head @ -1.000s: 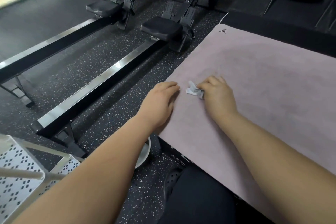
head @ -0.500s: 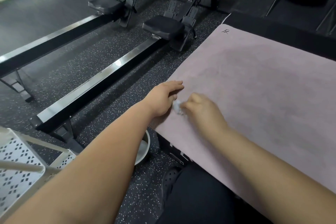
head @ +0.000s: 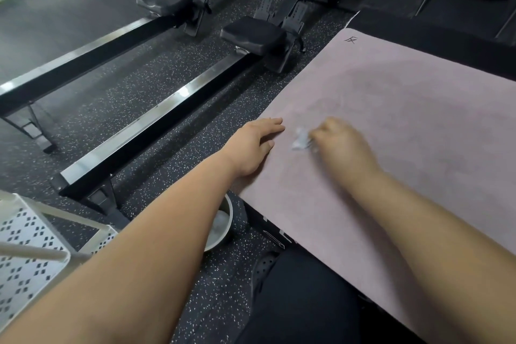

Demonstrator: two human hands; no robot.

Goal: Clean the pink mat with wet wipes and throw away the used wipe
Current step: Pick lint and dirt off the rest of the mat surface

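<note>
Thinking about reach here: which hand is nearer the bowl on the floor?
Left. The left hand rests flat on the edge of the pink mat, just beyond the bowl. The right hand, gripping the wipe, is farther in on the mat.

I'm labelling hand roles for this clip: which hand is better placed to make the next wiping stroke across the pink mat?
The right hand: it grips the crumpled wipe on the mat. The left hand lies flat at the mat's edge, holding nothing, so it likely just steadies it.
</note>
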